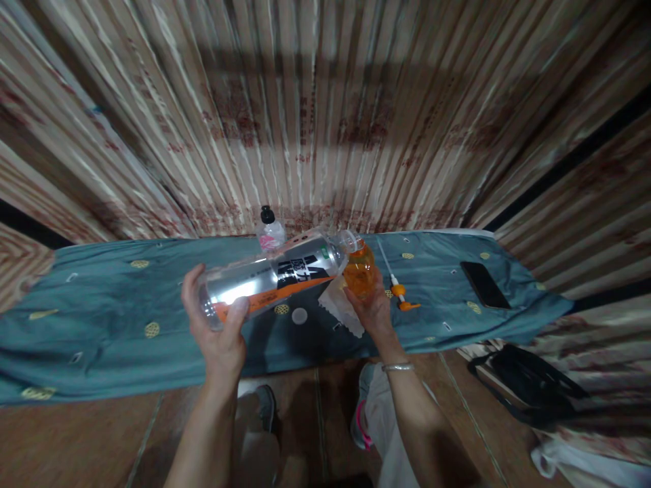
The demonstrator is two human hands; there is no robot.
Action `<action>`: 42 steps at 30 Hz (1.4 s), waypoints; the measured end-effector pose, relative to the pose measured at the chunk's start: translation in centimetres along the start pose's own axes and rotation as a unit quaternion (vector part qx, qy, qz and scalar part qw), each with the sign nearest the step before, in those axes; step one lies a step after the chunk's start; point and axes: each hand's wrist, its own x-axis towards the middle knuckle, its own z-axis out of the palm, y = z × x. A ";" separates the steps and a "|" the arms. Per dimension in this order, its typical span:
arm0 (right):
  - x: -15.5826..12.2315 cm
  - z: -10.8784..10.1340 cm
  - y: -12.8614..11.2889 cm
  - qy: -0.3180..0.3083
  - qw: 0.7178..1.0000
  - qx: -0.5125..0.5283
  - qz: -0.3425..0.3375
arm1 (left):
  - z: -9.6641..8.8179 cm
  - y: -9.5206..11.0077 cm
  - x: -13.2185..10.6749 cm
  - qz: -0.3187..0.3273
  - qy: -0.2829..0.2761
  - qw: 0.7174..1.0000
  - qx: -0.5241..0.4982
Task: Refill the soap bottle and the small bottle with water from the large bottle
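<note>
L hand [218, 329] holds lg. silver-label btl. [262, 276] tilted, mouth at the neck of sm. amber btl. [359, 272] in R hand [375, 310]. On teal cloth [178, 305]: orange pump [399, 291] & blk phone [484, 285] to right, white disc [300, 316] & scalloped white sheet [340, 308] nr. centre, blk-capped btl. [272, 234] at far edge.

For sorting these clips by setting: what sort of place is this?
Probably a curtained-off indoor space, perhaps in a home: patterned curtains behind and beside a narrow cloth-covered surface, above a tiled floor.
</note>
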 end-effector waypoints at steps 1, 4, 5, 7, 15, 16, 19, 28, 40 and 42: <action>0.0 0.0 -0.1 0.001 1.000 -0.003 -0.002 | 0.1 0.1 0.0 0.003 0.000 1.000 -0.005; -0.1 -0.1 -0.3 0.007 1.000 -0.004 -0.003 | 0.3 0.3 0.1 0.005 -0.005 1.000 -0.014; -0.2 -0.1 -0.3 0.007 1.000 -0.003 -0.002 | 0.3 0.3 0.2 0.004 -0.007 1.000 -0.016; -0.2 -0.1 -0.3 0.002 1.000 -0.006 0.002 | 0.3 0.2 0.2 0.004 -0.006 1.000 -0.020; -0.1 0.0 -0.2 0.021 1.000 -0.009 -0.015 | 0.0 0.0 0.2 0.008 -0.017 1.000 -0.003; -0.1 0.0 -0.2 0.023 1.000 -0.005 -0.018 | 0.0 -0.2 0.2 0.012 -0.019 1.000 -0.002; 0.1 -0.4 -0.1 0.005 1.000 0.005 -0.022 | -0.1 -0.6 0.2 0.018 -0.019 1.000 0.000; 0.1 -0.9 0.9 -0.028 1.000 -0.004 -0.004 | 0.1 -0.4 0.5 0.031 -0.013 0.999 0.004; 0.1 -1.2 0.6 -0.051 0.999 0.004 -0.002 | -0.3 -0.1 0.7 0.011 -0.022 1.000 -0.019; 0.0 -1.0 0.1 -0.040 0.999 0.001 0.002 | -0.3 0.0 0.8 0.016 -0.018 1.000 -0.014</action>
